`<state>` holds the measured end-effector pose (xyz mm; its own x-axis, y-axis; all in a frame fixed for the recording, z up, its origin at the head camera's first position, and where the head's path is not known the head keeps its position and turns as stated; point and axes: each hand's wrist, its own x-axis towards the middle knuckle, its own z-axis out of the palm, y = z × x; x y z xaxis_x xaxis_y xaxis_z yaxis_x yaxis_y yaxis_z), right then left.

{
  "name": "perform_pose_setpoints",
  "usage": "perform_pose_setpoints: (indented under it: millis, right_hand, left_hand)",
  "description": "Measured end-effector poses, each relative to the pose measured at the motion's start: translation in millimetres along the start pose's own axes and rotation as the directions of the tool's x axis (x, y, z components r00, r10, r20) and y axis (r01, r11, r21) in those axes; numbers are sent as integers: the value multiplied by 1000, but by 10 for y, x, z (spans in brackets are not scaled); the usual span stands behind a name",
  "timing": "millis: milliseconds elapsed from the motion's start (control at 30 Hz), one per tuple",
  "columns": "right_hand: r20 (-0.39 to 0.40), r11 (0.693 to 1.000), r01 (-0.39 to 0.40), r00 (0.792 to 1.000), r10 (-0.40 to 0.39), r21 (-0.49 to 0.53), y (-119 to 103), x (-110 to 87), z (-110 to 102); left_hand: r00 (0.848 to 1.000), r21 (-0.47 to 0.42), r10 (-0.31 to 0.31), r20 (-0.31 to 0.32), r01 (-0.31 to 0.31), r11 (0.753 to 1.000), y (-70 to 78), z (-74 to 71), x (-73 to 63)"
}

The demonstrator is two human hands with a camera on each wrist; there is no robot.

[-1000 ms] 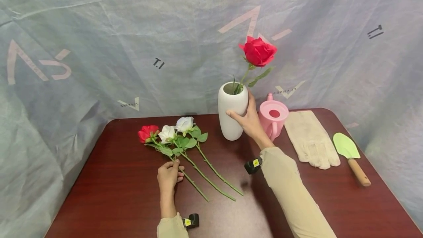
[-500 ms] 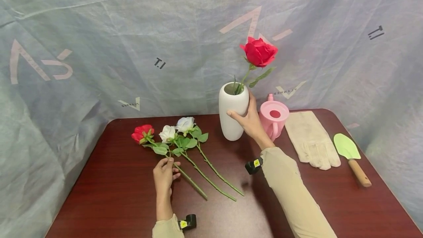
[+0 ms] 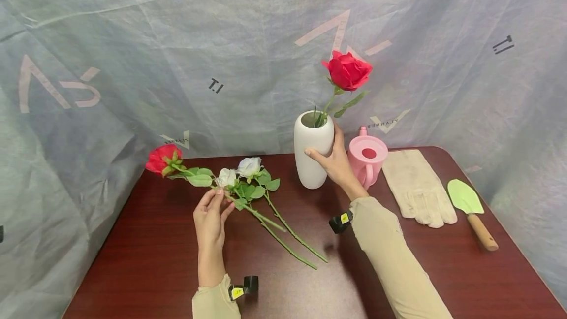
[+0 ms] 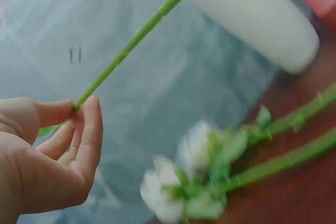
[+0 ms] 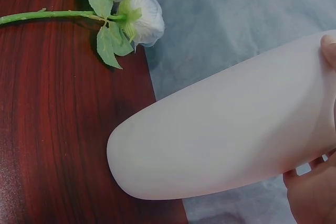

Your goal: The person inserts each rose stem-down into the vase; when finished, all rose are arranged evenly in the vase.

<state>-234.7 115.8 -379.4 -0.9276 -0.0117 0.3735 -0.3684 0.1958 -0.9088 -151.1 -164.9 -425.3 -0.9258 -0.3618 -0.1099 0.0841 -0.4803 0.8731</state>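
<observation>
My left hand (image 3: 210,218) pinches the green stem of a red rose (image 3: 164,159) between thumb and fingertips. That rose is lifted, its bloom pointing left and its stem (image 4: 137,38) slanting down to the right in the head view. Around the right side of a white vase (image 3: 312,154), my right hand (image 3: 335,159) is curled, thumb across the front. A second red rose (image 3: 347,71) stands in the vase, leaning right. Two white roses lie on the table beside my left hand, one bloom (image 3: 249,167) farther back and the other (image 3: 226,178) partly behind the held stem.
A pink watering can (image 3: 367,154) stands just right of the vase. Farther right lie a pair of cream gloves (image 3: 418,186) and a trowel (image 3: 465,198) with a green blade and wooden handle. A grey cloth (image 3: 248,53) hangs behind the dark red table (image 3: 155,260).
My left hand has raised the red rose off the table and moved it left and away from me, past the white roses. My right hand stays on the vase.
</observation>
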Motion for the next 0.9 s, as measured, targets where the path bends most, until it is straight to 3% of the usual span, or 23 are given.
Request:
perform_pose_setpoints:
  millis: [233,367,667,900]
  right_hand:
    - [-2,1000,7,1000,-7,13,7,7,12]
    - [2,1000,5,1000,-5,6,9,3,8]
    - [2,1000,10,1000,-10,3,14,4,1]
    - [-7,1000,9,1000,-9,7,9,0,7]
  left_hand:
    - [991,-223,94,98,-70,972,269,376,49]
    - [981,-284,151,121,-111,952,396,605,83]
    - [943,-280,319,96,-283,918,585,1085,167]
    - [907,-199,416,63,-397,896,664,1319,287]
